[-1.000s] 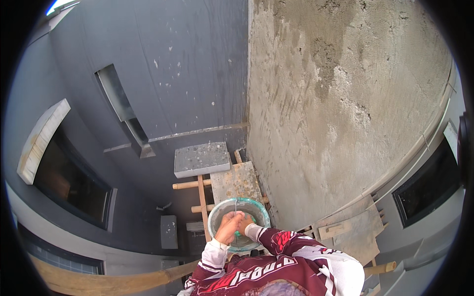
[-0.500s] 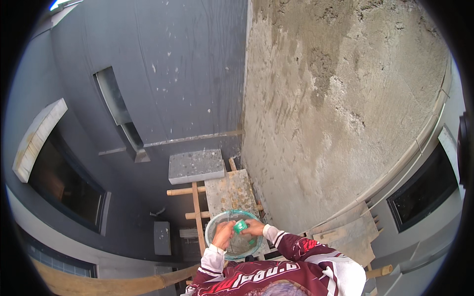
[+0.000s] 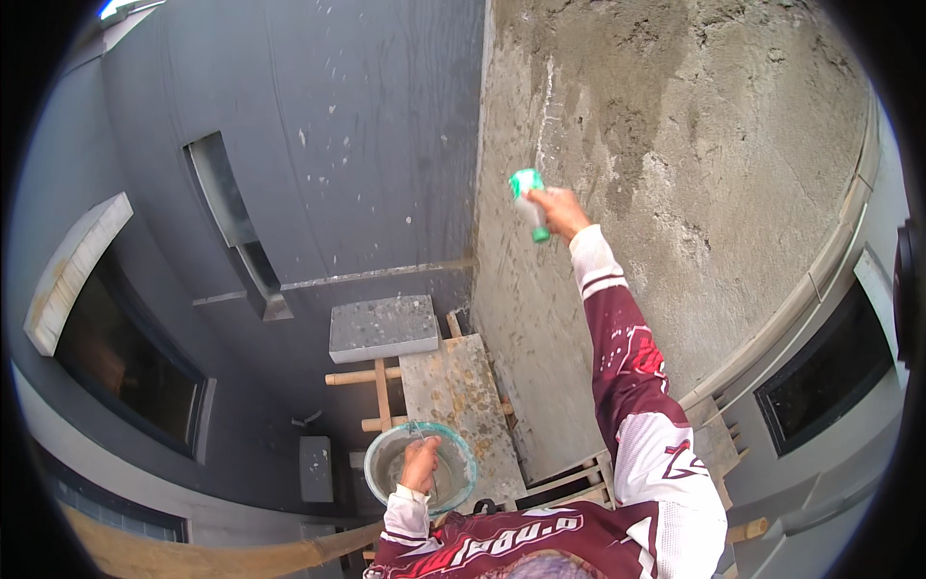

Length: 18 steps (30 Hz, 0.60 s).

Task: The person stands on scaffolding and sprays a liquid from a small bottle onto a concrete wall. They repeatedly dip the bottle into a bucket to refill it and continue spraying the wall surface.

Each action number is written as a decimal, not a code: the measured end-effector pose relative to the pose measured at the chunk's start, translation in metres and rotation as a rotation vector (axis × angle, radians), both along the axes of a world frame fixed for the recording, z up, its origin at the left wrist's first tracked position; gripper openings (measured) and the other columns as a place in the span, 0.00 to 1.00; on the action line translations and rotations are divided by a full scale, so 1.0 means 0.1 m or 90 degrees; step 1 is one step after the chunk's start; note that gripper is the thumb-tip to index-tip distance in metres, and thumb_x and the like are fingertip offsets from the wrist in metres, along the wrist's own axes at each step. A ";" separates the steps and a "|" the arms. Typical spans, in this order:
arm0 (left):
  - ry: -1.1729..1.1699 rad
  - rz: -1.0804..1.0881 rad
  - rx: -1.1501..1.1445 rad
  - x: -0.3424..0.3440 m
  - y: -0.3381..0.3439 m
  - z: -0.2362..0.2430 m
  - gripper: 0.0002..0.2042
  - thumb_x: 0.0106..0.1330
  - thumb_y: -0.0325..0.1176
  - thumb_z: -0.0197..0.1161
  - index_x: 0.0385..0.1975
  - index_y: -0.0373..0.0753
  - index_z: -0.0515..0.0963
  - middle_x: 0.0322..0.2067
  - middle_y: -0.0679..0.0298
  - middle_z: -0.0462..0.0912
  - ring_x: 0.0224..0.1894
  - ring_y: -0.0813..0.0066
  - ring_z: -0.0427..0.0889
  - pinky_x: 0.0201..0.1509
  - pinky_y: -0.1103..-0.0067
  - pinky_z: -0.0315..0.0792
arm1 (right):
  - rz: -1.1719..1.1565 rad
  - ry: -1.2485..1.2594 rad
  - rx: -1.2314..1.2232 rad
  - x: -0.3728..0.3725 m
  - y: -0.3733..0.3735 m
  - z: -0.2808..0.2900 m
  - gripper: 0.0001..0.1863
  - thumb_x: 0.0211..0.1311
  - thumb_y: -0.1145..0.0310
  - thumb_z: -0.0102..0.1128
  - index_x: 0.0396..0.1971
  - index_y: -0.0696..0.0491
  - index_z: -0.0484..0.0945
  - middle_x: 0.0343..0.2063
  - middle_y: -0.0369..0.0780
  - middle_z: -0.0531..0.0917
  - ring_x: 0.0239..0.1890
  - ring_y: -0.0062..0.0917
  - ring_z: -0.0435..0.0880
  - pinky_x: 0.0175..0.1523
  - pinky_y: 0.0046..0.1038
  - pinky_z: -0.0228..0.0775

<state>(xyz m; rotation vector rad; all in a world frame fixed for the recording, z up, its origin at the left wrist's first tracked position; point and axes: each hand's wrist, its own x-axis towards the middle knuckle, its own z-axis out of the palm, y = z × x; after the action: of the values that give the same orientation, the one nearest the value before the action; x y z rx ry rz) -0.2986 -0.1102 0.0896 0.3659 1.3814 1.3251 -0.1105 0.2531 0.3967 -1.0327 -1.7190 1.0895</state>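
High in front of the rough cement wall (image 3: 694, 318), my right hand (image 3: 561, 212) is closed round a small plastic bottle (image 3: 531, 210). The bottle is pale in the middle, green at both ends and blurred by motion. A thin whitish streak, like a splash, shows on the wall just above it. Low down, my left hand (image 3: 420, 465) is closed on the thin wire handle of a round bucket (image 3: 469, 454) with a teal rim. Greyish contents show inside the bucket; the grip is partly hidden by the fingers.
The bucket overlaps the left edge of a stained plank (image 3: 453, 381) on bamboo poles (image 3: 362, 375). A grey ledge block (image 3: 384, 326) juts from the dark grey wall (image 3: 376, 145). Gaps show beside the planks. A curved bamboo rail (image 3: 222, 557) runs at the lower left.
My right hand has swung up from over the bucket to the wall with the bottle. The bucket and my left hand have shifted slightly left. A whitish streak has appeared on the wall.
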 end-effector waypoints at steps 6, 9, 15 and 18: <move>-0.005 -0.022 0.005 0.10 0.12 0.12 0.07 0.61 0.34 0.61 0.28 0.39 0.73 0.22 0.71 0.68 0.22 0.84 0.66 0.22 0.85 0.60 | 0.422 -0.353 0.100 -0.21 -1.26 -2.99 0.32 0.46 0.51 0.70 0.47 0.57 0.75 0.36 0.46 0.82 0.40 0.33 0.80 0.49 0.33 0.70; -0.023 -0.059 0.048 0.11 0.12 0.16 0.08 0.62 0.34 0.59 0.35 0.37 0.77 0.23 0.73 0.72 0.21 0.88 0.65 0.21 0.88 0.57 | 0.532 -0.544 0.010 -0.45 -2.08 -3.54 0.32 0.40 0.53 0.70 0.48 0.50 0.77 0.47 0.48 0.79 0.50 0.41 0.77 0.55 0.37 0.67; -0.021 -0.129 0.050 0.34 0.22 0.53 0.09 0.64 0.34 0.59 0.39 0.37 0.74 0.24 0.74 0.69 0.24 0.87 0.64 0.25 0.87 0.58 | 0.399 -0.874 0.256 -0.55 -2.55 -4.44 0.22 0.57 0.57 0.58 0.52 0.41 0.75 0.56 0.39 0.74 0.59 0.35 0.71 0.59 0.48 0.58; -0.024 -0.151 0.056 0.47 0.27 0.54 0.10 0.64 0.35 0.59 0.39 0.36 0.74 0.25 0.74 0.68 0.24 0.88 0.63 0.26 0.87 0.58 | 0.349 -0.899 0.216 -0.43 -2.56 -4.63 0.19 0.64 0.60 0.48 0.55 0.40 0.73 0.58 0.39 0.73 0.60 0.33 0.69 0.58 0.48 0.57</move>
<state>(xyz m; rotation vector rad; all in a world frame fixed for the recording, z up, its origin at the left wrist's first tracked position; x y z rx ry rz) -0.2516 -0.0830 0.1431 0.5448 1.2105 1.1928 -0.1535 -0.0026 -0.0666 -1.2024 -3.2939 0.1645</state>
